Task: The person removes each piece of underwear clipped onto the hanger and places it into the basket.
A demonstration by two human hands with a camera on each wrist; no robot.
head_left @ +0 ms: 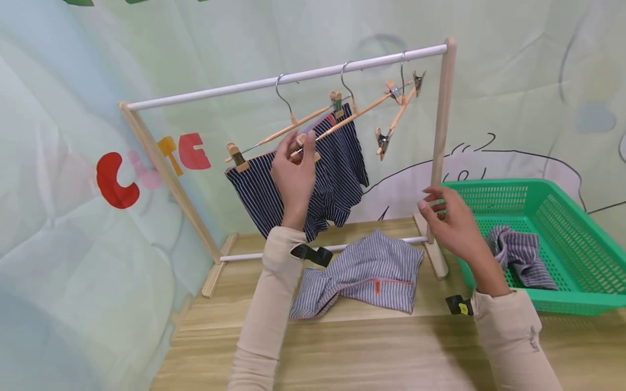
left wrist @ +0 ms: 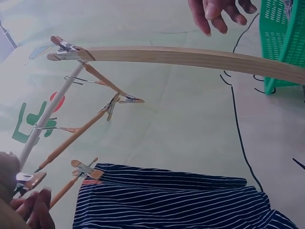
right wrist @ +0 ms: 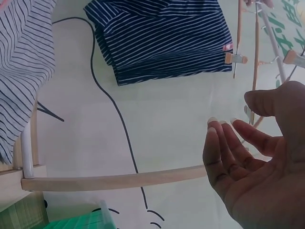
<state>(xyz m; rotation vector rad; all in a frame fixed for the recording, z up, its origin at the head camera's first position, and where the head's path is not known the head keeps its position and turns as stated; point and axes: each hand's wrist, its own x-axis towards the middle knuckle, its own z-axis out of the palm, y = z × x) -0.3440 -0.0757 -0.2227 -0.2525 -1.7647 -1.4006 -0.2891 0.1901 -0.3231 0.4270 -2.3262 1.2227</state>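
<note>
My left hand [head_left: 295, 171] pinches the clip [left wrist: 32, 182] at the near end of the middle hanger [head_left: 361, 112], which hooks over the rack's white top rail [head_left: 205, 94]. Behind it, dark striped shorts [head_left: 337, 187] hang by two clips from the left hanger [head_left: 292, 125]. Farther right is another hanger [head_left: 400, 115] with bare clips. My right hand [head_left: 452, 222], its fingers loosely bent and holding nothing, is beside the rack's right post [head_left: 442, 130]. Light striped clothing [head_left: 374, 266] lies spread on the table below the shorts.
A green plastic basket [head_left: 562, 301] stands at the right, with a crumpled striped garment [head_left: 520, 258] inside. The rack's wooden feet [head_left: 220, 266] rest on the wood-grain table [head_left: 352, 353]. A printed cloth backdrop [head_left: 235, 43] hangs behind.
</note>
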